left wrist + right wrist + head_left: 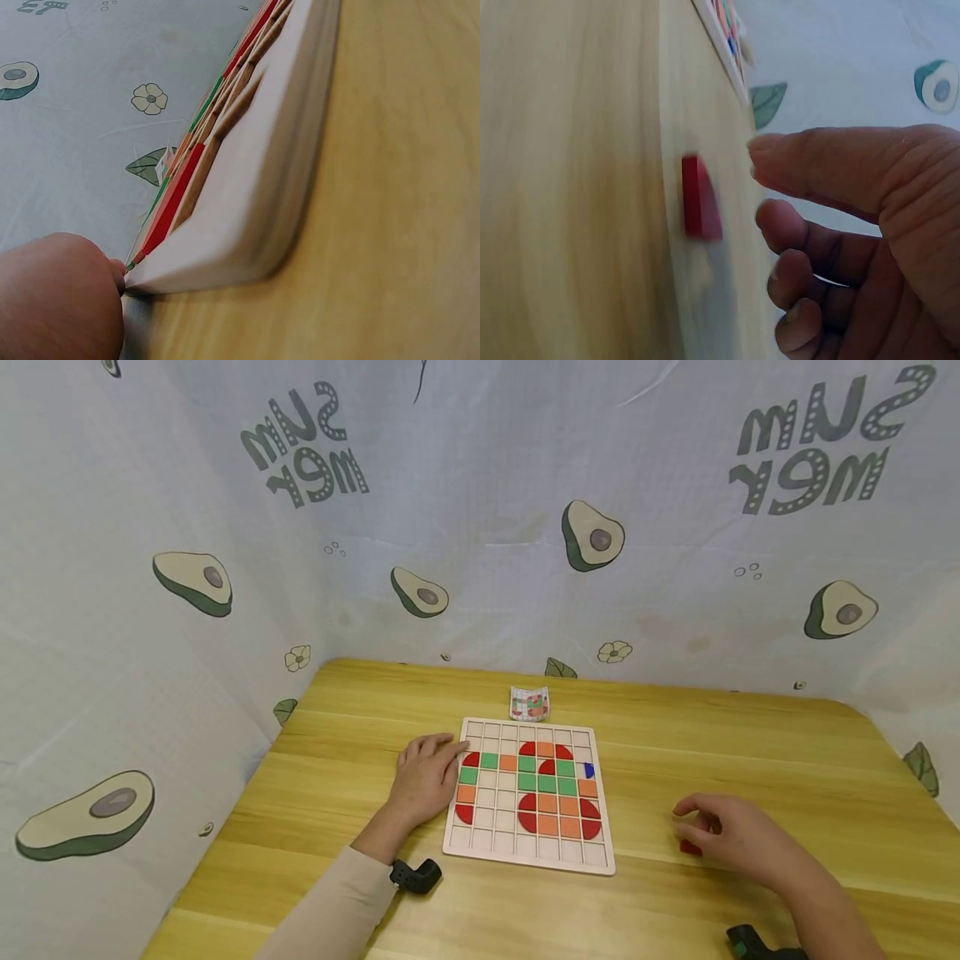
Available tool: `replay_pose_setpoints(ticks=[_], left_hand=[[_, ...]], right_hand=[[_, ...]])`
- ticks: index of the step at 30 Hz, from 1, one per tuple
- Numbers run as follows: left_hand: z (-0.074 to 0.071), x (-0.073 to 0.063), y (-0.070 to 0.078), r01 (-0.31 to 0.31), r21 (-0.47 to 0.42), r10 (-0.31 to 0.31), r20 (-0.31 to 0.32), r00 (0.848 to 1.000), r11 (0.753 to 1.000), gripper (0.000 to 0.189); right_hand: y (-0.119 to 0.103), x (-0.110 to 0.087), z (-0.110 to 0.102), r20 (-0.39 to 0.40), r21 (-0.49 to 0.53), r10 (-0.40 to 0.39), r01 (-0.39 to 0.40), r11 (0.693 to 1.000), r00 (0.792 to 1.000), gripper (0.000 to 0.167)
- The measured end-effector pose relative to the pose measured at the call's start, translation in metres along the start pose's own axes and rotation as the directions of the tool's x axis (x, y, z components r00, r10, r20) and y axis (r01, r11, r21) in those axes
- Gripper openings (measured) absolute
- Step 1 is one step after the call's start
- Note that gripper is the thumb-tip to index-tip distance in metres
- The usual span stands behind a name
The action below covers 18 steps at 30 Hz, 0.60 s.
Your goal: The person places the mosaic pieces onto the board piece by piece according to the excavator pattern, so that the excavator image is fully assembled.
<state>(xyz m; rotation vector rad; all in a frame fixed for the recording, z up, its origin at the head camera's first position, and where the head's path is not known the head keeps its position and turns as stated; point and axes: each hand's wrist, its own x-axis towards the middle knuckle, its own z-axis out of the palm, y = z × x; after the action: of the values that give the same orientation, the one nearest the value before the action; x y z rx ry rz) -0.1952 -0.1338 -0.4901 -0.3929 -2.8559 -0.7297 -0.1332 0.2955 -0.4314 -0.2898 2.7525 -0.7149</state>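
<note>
A pale gridded board (495, 842) lies on the table, with red, green and orange pieces in many of its cells. One blue piece (589, 770) sits near its right edge. My left hand (429, 777) rests at the board's left side, fingertips on its edge; in the left wrist view, part of that hand (64, 296) shows by the board's corner. Off to the right, my right hand (731, 835) hovers over a red quarter-round piece (690, 847). The right wrist view has this red piece (701, 199) on the wood, apart from the loosely bent fingers and thumb.
A small printed pattern card (529, 703) stands just behind the board. White cloth (495, 593) with avocado prints hangs behind and at the sides of the wooden table (360, 710).
</note>
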Motion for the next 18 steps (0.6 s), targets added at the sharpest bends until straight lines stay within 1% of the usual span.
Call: replay_pose_setpoints(ticks=[2,4,7,9,12,15,16,18], left_hand=[[0.000,0.000,0.001,0.002,-0.004,-0.002,0.000,1.000,1.000,0.036],[-0.001,-0.001,0.001,0.002,-0.006,-0.002,0.000,1.000,1.000,0.036],[-0.001,-0.001,0.001,0.006,-0.010,-0.006,-0.002,1.000,1.000,0.036],[-0.001,-0.001,0.001,0.007,-0.009,-0.007,-0.002,1.000,1.000,0.036],[-0.001,-0.001,0.000,0.010,-0.007,-0.010,0.003,1.000,1.000,0.036],[0.000,-0.001,0.000,0.008,-0.005,-0.008,0.004,1.000,1.000,0.036],[0.000,-0.001,0.000,0.008,-0.005,-0.008,0.004,1.000,1.000,0.036],[0.001,0.000,0.000,0.006,-0.005,-0.006,0.004,1.000,1.000,0.036]], right_hand=[[0.009,-0.004,-0.001,0.018,0.010,-0.034,0.034,0.999,0.999,0.026],[0.016,-0.007,-0.002,0.047,0.025,-0.047,0.046,0.999,0.998,0.027],[0.021,-0.010,-0.004,0.082,0.046,-0.029,0.025,0.999,0.996,0.029],[0.023,-0.011,-0.004,0.091,0.050,-0.023,0.019,0.999,0.996,0.028],[0.022,-0.011,-0.003,0.067,0.025,-0.027,0.026,0.999,0.997,0.023],[0.018,-0.010,0.002,0.010,-0.027,-0.010,0.010,1.000,1.000,0.020],[0.016,-0.010,0.003,-0.015,-0.051,0.005,-0.006,0.999,1.000,0.021],[0.012,-0.008,0.006,-0.047,-0.087,0.055,-0.059,0.994,0.997,0.028]])
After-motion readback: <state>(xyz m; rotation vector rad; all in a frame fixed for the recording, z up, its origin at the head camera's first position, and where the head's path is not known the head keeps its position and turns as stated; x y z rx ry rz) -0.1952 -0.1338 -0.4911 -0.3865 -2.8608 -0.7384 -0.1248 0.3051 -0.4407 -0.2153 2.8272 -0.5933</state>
